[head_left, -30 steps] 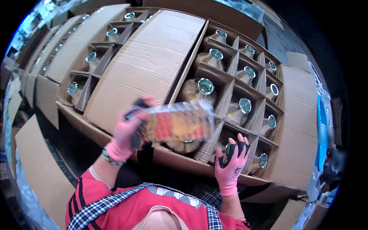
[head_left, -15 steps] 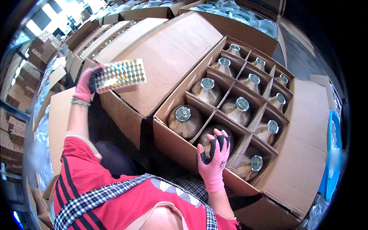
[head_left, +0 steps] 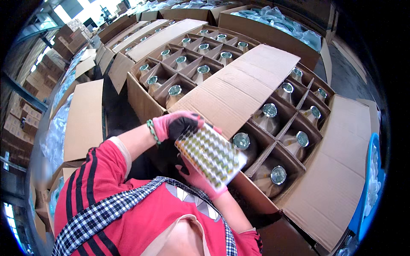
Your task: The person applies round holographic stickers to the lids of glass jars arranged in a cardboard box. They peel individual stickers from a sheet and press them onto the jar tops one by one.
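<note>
My left hand (head_left: 181, 123), in a pink and black glove, grips the upper edge of a sheet of round gold stickers (head_left: 211, 155). The sheet hangs tilted in front of my chest, beside the near edge of the cartons. Under its lower left side is my right hand (head_left: 198, 177), also gloved; its visible fingers are bent and apart, and the sheet hides the rest. Clear glass bottles (head_left: 278, 175) with flared round mouths stand upright in the divided right carton (head_left: 256, 200). More such bottles (head_left: 174, 91) fill the left carton (head_left: 139, 96).
A cardboard flap (head_left: 243, 85) lies across part of the right carton. Another flap (head_left: 331, 166) spreads outward on its right side. A blue tub (head_left: 370, 179) stands at the far right. Behind are cartons with plastic-wrapped goods (head_left: 277, 23); a box flap (head_left: 83, 121) rises at left.
The left carton's flap has swung right, uncovering its bottles and covering some in the right carton. My left hand brought the sticker sheet right and nearer; my right hand drew back from the bottles.
</note>
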The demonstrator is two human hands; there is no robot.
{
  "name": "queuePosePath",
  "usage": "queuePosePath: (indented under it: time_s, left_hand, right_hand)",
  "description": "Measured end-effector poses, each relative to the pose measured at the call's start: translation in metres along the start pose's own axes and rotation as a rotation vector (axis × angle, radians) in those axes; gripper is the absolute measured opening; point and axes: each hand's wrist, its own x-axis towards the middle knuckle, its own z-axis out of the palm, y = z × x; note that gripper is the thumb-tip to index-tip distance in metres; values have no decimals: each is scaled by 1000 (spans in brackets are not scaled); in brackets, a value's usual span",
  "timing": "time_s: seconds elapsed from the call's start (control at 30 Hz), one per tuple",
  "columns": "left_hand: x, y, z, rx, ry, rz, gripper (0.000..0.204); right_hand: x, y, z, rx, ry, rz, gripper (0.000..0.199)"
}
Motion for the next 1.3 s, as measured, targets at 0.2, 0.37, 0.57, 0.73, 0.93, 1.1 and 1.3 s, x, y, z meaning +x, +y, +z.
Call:
queuePosePath:
  time_s: [0.2,0.37,0.57,0.73,0.93,1.1,1.3]
  left_hand:
    - [7,-8,11,34,-27,57,52]
    - [-14,-10,8,99,77,239,43]
    - [-58,24,-8,281,91,537,41]
    - [-195,68,-149,204,642,1008,25]
    - [-350,-3,-248,-135,1361,962,26]
    - [-404,-78,-335,568,1961,154,33]
    - [-425,-73,-332,916,1984,-276,41]
  right_hand:
    - [8,2,3,118,-13,-7,48]
    - [15,-11,-1,54,-43,1,49]
    - [31,-24,-26,-56,-108,185,54]
    - [40,-22,-26,122,-33,68,45]
    - [46,-26,-21,324,-180,-41,34]
    - [60,-29,-6,282,-271,5,34]
    - [79,-38,6,280,-271,0,39]
